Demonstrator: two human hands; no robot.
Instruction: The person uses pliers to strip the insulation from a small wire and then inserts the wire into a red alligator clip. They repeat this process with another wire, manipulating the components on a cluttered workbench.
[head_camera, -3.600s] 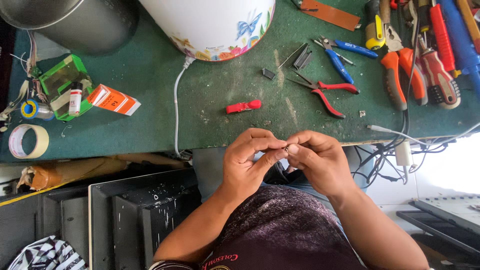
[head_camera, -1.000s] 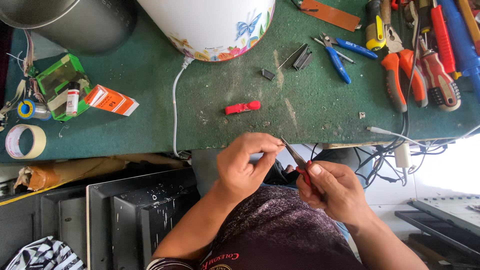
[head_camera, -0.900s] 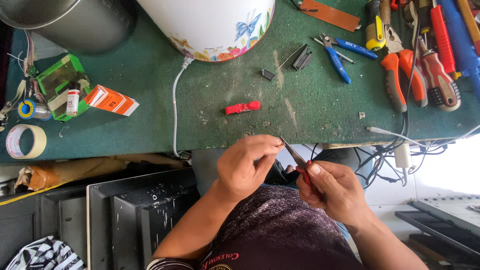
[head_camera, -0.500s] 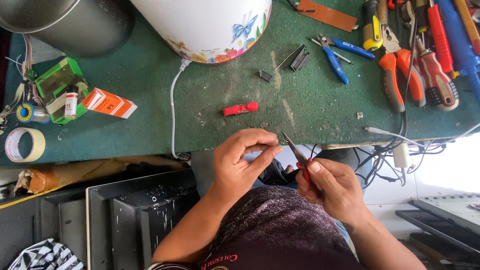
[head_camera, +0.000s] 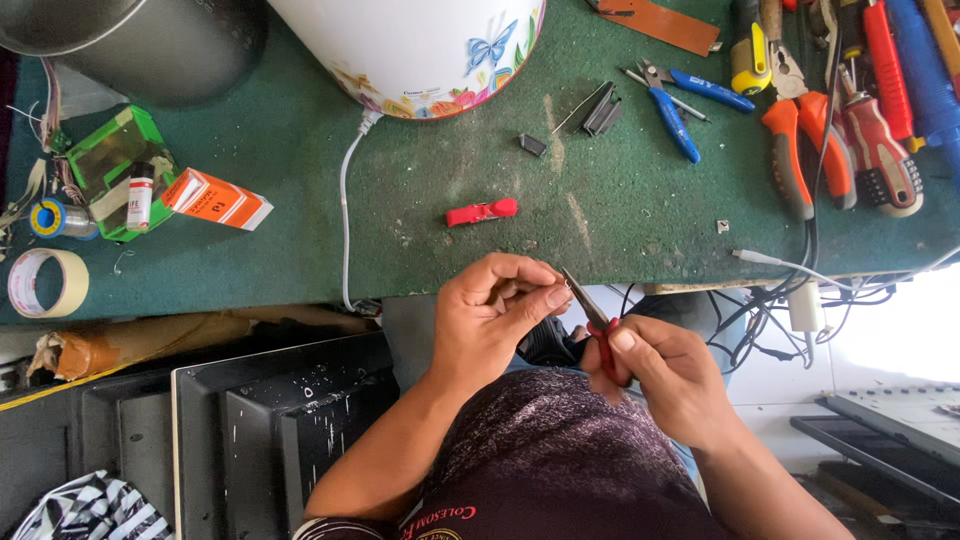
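Hidden, cropped and too small to read at the green workbench

Whatever the left hand (head_camera: 495, 320) pinches is too small to make out, and its curled fingers cover it. The right hand (head_camera: 668, 375) hides most of the red-handled needle-nose pliers (head_camera: 592, 318); only the slim jaws and a strip of red grip show. The white round appliance with butterfly and flower print (head_camera: 420, 45) and the grey metal pot (head_camera: 150, 40) are cut off by the top edge, as are the red and blue tool handles (head_camera: 905, 50) at top right.
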